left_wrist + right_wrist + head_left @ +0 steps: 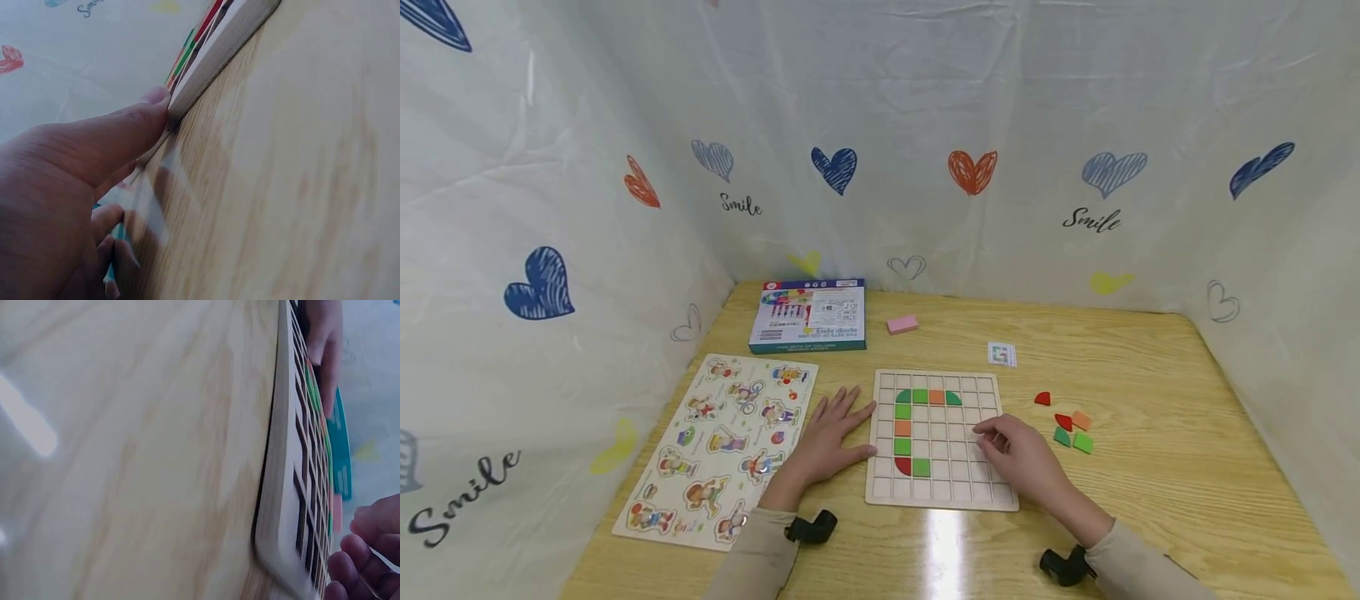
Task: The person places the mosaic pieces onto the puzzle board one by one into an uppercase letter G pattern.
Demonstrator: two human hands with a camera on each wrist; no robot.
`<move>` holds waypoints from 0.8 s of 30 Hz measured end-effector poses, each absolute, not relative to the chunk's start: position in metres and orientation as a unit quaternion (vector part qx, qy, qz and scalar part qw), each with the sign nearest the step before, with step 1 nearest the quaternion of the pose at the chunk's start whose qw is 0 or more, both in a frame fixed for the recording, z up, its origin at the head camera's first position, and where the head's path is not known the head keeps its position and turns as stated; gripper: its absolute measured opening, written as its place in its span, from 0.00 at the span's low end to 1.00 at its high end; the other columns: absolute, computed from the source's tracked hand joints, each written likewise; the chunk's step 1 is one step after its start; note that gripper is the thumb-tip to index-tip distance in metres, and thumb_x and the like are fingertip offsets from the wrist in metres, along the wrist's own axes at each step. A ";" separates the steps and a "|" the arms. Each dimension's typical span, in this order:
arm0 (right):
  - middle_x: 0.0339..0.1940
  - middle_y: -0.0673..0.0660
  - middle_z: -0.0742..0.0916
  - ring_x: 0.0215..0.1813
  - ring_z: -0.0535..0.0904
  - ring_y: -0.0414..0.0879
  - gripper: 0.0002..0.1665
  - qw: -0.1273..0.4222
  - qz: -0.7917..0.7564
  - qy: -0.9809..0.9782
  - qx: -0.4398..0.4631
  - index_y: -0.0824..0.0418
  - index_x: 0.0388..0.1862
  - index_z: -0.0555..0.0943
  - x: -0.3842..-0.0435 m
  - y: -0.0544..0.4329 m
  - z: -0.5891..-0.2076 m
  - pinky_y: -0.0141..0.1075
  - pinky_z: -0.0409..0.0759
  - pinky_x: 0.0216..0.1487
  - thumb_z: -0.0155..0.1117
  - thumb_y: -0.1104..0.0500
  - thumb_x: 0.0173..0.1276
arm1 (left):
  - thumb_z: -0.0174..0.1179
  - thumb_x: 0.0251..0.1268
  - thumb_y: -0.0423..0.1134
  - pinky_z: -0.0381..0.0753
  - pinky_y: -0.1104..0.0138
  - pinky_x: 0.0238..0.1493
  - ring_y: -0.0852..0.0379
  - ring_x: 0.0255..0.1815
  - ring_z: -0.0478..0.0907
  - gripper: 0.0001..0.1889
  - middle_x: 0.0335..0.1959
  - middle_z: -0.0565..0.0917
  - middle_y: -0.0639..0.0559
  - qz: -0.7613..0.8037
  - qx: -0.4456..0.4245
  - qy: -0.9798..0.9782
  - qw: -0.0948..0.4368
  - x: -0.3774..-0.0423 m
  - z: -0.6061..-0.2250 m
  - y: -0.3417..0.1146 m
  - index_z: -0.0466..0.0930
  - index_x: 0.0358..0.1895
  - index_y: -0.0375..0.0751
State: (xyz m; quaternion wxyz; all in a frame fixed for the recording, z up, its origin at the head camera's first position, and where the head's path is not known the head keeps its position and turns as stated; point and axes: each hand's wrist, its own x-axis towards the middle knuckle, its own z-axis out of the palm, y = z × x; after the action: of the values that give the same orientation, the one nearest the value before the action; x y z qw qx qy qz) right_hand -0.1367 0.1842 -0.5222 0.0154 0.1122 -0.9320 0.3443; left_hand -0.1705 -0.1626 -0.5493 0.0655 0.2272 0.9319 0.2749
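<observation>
A wooden grid board point(943, 496) lies in front of me, with green, orange and red tiles set in its cells. They form a top row, a left column and a short bottom row; one green square point(921, 467) ends the bottom row. My left hand point(831, 442) rests on the table with fingers spread, its thumb at the board's left edge. Over the right part of the board hovers my right hand point(1018, 458), fingers loosely bent; no tile shows between thumb and fingertips, also in the right wrist view. Loose tiles, including an orange square point(1081, 419), lie right of that hand.
A small pattern card point(1002, 354) lies behind the board, and a pink block point(902, 324) sits farther back. At the back left is a flat printed box point(808, 333). A picture puzzle board point(673, 492) reaches under my left forearm. White printed curtains surround the table.
</observation>
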 end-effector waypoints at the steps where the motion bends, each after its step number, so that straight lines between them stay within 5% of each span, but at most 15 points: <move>1: 0.32 0.44 0.82 0.33 0.75 0.38 0.08 0.018 0.344 -0.933 0.106 0.57 0.46 0.88 -0.138 0.191 -0.522 0.31 0.77 0.32 0.70 0.62 0.69 | 0.61 0.69 0.62 0.33 0.49 0.82 0.47 0.84 0.40 0.39 0.84 0.51 0.47 0.277 0.227 0.932 0.066 -0.170 -0.549 -0.163 0.63 0.79 0.56; 10: 0.35 0.50 0.84 0.36 0.78 0.44 0.11 0.055 0.306 -0.949 0.059 0.63 0.50 0.87 -0.147 0.254 -0.517 0.38 0.78 0.35 0.67 0.61 0.72 | 0.61 0.69 0.62 0.34 0.49 0.82 0.47 0.84 0.40 0.39 0.84 0.50 0.47 0.270 0.225 0.934 0.064 -0.170 -0.549 -0.162 0.63 0.79 0.55; 18: 0.52 0.76 0.79 0.51 0.75 0.69 0.18 0.053 0.289 -0.955 0.037 0.71 0.56 0.83 -0.154 0.298 -0.518 0.62 0.77 0.47 0.66 0.61 0.72 | 0.61 0.68 0.62 0.34 0.49 0.82 0.47 0.84 0.40 0.39 0.84 0.50 0.48 0.271 0.224 0.934 0.064 -0.171 -0.550 -0.163 0.63 0.79 0.56; 24: 0.48 0.73 0.82 0.48 0.78 0.65 0.18 0.035 0.269 -0.962 0.035 0.73 0.55 0.82 -0.155 0.313 -0.521 0.59 0.79 0.45 0.63 0.61 0.74 | 0.61 0.68 0.63 0.34 0.50 0.82 0.48 0.84 0.40 0.39 0.84 0.50 0.48 0.271 0.224 0.934 0.065 -0.170 -0.549 -0.163 0.63 0.79 0.57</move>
State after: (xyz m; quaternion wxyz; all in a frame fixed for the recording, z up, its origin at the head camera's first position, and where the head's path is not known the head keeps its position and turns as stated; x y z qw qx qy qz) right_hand -0.1546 0.3126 -0.5213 0.0346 0.0351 -0.9619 0.2689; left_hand -0.1703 -0.1630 -0.5493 0.0646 0.2239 0.9339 0.2711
